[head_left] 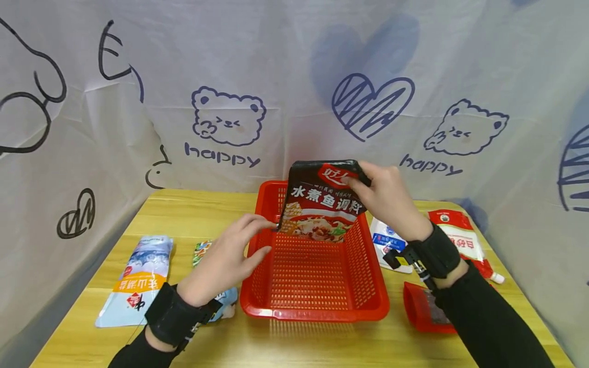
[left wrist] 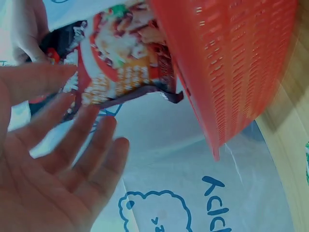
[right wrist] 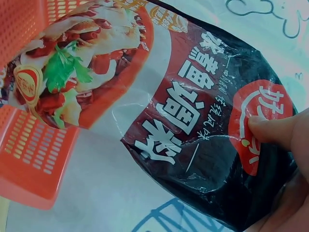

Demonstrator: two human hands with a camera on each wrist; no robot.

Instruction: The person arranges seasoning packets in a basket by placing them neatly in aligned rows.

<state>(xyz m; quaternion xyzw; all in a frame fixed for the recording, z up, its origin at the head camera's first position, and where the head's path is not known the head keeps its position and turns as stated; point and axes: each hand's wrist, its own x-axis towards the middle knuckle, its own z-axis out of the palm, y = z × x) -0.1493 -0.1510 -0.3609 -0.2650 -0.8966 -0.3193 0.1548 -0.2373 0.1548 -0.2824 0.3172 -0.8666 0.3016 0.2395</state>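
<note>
My right hand (head_left: 388, 197) pinches the top right corner of a black and red seasoning packet (head_left: 322, 204), thumb on its front. The packet, printed with a fish dish, stands upright at the far end of a red plastic basket (head_left: 317, 312), its lower part inside. In the right wrist view the thumb presses on the red logo of the packet (right wrist: 188, 96). My left hand (head_left: 227, 255) is over the basket's left rim, its fingers extended toward the packet's left edge. From the left wrist view, whether those fingers (left wrist: 106, 130) touch the packet is unclear.
A blue and white salt bag (head_left: 140, 281) lies on the left of the wooden table. Two small colourful items are partly hidden behind my left arm. Right of the basket are a white and blue packet (head_left: 388, 240), a red sugar pouch (head_left: 462, 240) and a red packet (head_left: 425, 309).
</note>
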